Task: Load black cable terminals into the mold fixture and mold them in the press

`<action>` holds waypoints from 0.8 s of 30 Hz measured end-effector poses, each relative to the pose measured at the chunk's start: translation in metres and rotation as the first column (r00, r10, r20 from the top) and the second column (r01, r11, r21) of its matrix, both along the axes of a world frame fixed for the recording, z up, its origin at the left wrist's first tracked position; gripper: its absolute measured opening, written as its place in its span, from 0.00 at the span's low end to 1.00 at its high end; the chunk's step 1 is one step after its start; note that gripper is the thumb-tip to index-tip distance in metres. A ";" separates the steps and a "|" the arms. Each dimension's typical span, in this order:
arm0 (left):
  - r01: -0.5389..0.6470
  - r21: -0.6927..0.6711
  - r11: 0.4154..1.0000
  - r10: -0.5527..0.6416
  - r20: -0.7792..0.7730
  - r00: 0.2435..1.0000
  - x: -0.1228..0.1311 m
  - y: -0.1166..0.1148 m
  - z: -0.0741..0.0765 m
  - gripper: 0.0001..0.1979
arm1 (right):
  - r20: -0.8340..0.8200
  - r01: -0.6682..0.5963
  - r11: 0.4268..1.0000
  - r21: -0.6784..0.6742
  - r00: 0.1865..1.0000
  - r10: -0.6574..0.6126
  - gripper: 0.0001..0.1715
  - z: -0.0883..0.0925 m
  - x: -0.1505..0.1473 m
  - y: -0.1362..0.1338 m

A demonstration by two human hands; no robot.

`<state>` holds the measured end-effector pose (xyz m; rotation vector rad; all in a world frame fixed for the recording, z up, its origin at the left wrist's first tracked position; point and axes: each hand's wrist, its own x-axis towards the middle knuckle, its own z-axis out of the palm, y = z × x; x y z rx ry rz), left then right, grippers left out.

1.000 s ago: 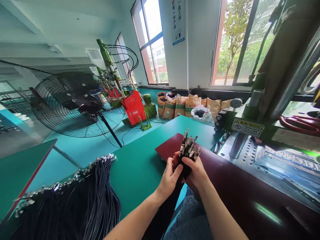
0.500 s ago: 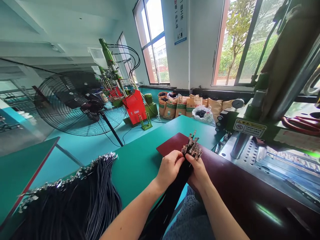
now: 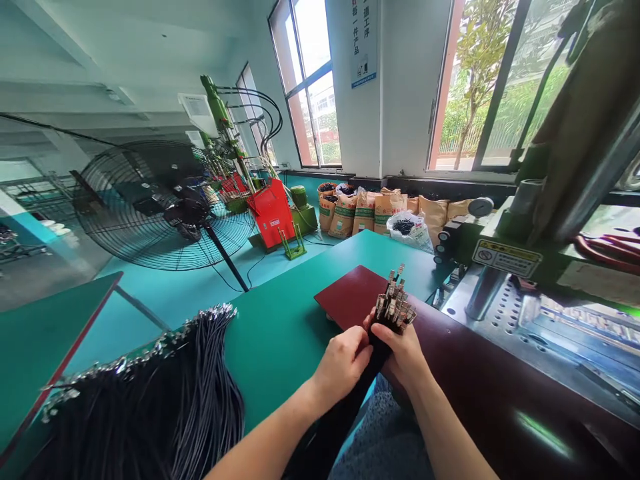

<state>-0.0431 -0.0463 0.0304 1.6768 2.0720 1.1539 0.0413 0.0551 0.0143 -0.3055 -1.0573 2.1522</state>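
Note:
My left hand (image 3: 343,368) and my right hand (image 3: 403,355) both grip a bundle of black wires (image 3: 345,400) close together. Its crimped metal terminals (image 3: 394,304) fan out above my right fingers. The fingers hide the middle of the bundle, and its lower length hangs down toward my lap. Both hands are above the edge of a dark red mat (image 3: 350,297). A much larger hank of dark wires (image 3: 150,407), tipped with metal terminals, lies on the green bench (image 3: 280,373) to my left.
On my right stands a moulding machine with a perforated steel plate (image 3: 505,313) and a dark bench edge. A large floor fan (image 3: 163,207), a red-and-green machine (image 3: 270,213) and a row of filled sacks (image 3: 365,213) stand beyond the bench.
The terminal end of the bundle has shifted right across the mat's far corner. My hands sit slightly lower than half a second ago, and the whole view has swung a little.

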 end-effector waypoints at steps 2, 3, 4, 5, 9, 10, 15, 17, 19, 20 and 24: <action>0.090 -0.013 0.996 -0.091 -0.065 0.994 0.004 -0.003 0.005 0.08 | 0.026 0.018 0.998 0.055 0.999 -0.020 0.14 -0.002 0.005 -0.002; 0.169 -0.044 0.985 -0.173 -0.102 0.980 0.003 -0.005 0.011 0.08 | 0.036 0.025 0.997 0.069 0.999 -0.028 0.14 -0.003 0.009 -0.003; 0.248 -0.080 0.965 -0.257 -0.119 0.959 0.001 -0.006 0.018 0.08 | 0.034 0.022 0.997 0.072 0.999 -0.025 0.15 -0.004 0.012 -0.003; 0.306 -0.104 0.946 -0.317 -0.107 0.942 -0.002 -0.006 0.027 0.08 | 0.017 0.014 0.997 0.070 1.000 -0.015 0.18 -0.005 0.015 -0.004; 0.179 0.014 0.984 -0.180 0.133 0.975 -0.016 0.011 0.056 0.09 | -0.096 -0.028 0.994 0.106 0.995 0.038 0.24 -0.008 0.021 -0.007; 0.143 0.041 0.989 -0.148 0.198 0.969 -0.018 0.019 0.060 0.09 | -0.104 -0.038 0.989 0.141 0.993 0.052 0.22 -0.008 0.022 -0.007; 0.302 0.093 0.949 -0.310 0.456 0.834 -0.010 0.056 0.062 0.13 | -0.046 -0.080 0.962 0.262 0.994 0.096 0.15 -0.010 0.023 -0.004; 0.292 0.108 0.950 -0.304 0.517 0.800 -0.006 0.061 0.058 0.13 | -0.021 -0.068 0.970 0.235 0.997 0.075 0.15 -0.011 0.025 -0.003; 0.221 0.086 0.972 -0.230 0.560 0.796 -0.006 0.061 0.054 0.13 | 0.000 -0.060 0.982 0.179 0.998 0.061 0.15 -0.012 0.027 -0.003; 0.178 0.070 0.982 -0.185 0.581 0.793 -0.007 0.061 0.051 0.13 | 0.012 -0.060 0.987 0.147 0.998 0.059 0.14 -0.013 0.028 -0.003; 0.001 0.122 0.993 -0.072 0.580 0.812 -0.012 0.060 0.045 0.12 | 0.051 -0.050 0.996 0.073 0.998 0.046 0.18 -0.015 0.026 -0.004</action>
